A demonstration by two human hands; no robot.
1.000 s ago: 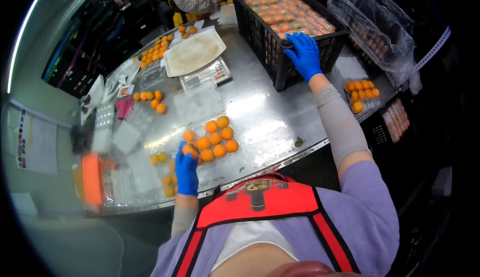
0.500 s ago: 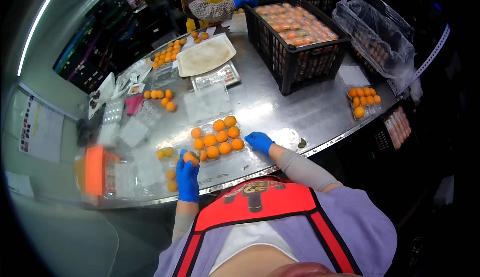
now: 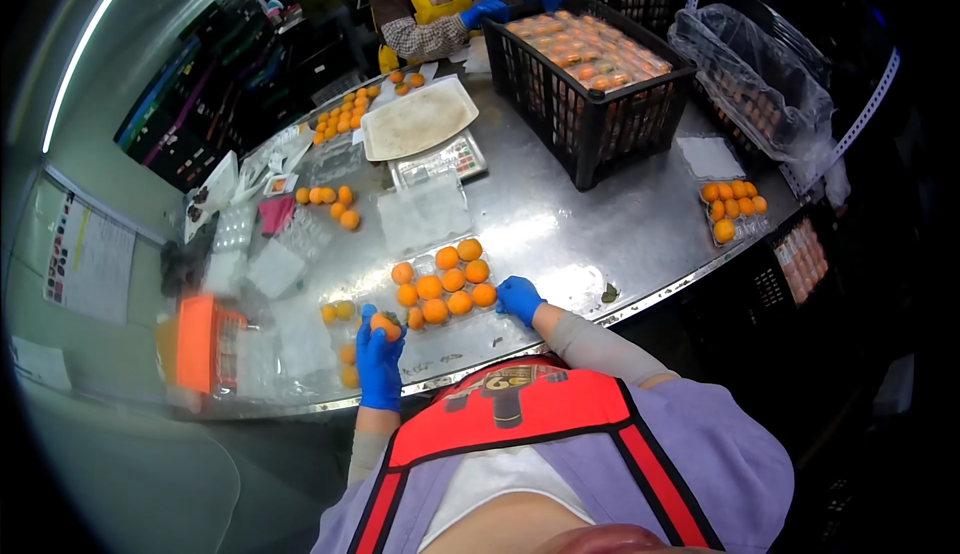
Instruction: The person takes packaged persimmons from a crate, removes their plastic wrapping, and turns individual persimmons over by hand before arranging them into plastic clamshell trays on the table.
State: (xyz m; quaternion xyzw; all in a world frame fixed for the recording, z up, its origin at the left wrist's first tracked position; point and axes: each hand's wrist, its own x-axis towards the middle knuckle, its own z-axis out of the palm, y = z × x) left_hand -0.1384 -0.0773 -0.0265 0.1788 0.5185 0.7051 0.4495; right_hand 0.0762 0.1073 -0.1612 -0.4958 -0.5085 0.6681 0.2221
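My left hand [image 3: 380,366], in a blue glove, is closed around a small orange citrus fruit [image 3: 386,327] with a bit of green leaf on it. It is just left of a clear plastic tray [image 3: 425,266] that holds rows of such fruit, with one gap in the far row. At the tray's right edge is my right hand [image 3: 518,300], also gloved in blue, its fingers closed at the rim. Several loose fruits [image 3: 347,354] lie beyond and beside my left hand, partly hidden by it.
A black crate [image 3: 590,124] full of packed fruit stands at the far right. A scale [image 3: 440,162] carries a white tray [image 3: 420,119]. Another fruit tray [image 3: 735,209] sits at right, an orange basket [image 3: 197,344] at left. A co-worker's gloved hands [image 3: 512,6] are at the crate.
The view has shifted slightly. The co-worker's farther hand has come down to the crate's rim. My hands stay in much the same places beside the tray, the left still holding the fruit.
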